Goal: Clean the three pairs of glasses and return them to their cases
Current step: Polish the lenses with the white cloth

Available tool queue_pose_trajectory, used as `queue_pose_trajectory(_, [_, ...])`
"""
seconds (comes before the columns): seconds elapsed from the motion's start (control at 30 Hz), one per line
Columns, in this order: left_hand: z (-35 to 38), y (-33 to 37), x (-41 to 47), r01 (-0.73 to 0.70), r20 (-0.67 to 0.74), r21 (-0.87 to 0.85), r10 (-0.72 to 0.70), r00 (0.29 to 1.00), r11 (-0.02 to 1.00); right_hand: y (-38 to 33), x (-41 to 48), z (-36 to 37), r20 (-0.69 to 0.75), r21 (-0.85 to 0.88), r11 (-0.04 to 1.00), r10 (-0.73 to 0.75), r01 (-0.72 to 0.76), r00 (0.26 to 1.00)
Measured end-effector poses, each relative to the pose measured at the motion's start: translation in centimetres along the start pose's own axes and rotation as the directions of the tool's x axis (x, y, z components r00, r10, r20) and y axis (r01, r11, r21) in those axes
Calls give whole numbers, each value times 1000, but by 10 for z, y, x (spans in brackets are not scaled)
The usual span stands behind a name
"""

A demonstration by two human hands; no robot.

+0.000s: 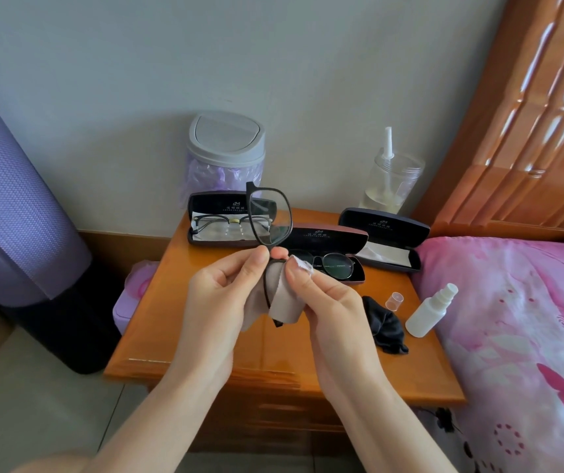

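Observation:
I hold dark-framed glasses [269, 216] upright above the wooden nightstand [205, 336]. My left hand [219, 295] pinches the frame at its bridge. My right hand [325, 295] pinches a beige cleaning cloth [282, 302] round the lower lens, which the cloth hides. Three cases stand open at the back. The left case [202, 203] holds thin-rimmed glasses [226, 223]. The middle case [331, 240] holds round glasses [338, 264]. The right case [383, 230] holds only a white cloth.
A white spray bottle [427, 312] lies at the nightstand's right edge, its clear cap [394, 300] and a black cloth [384, 324] beside it. A grey lidded bin [226, 145] and a clear pump bottle [389, 179] stand at the wall. A pink bed [519, 319] lies right.

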State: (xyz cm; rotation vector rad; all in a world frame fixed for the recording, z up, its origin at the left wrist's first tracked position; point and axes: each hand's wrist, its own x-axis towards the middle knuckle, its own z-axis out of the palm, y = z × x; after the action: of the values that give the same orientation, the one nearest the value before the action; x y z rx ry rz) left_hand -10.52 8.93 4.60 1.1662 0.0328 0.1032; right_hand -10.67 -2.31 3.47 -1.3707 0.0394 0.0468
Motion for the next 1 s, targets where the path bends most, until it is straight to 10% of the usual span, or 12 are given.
queue_pose_trajectory(1.0, [3, -8, 0, 26, -82, -6, -26, 996, 1000, 4, -10, -3, 44, -65, 997, 53, -50, 998])
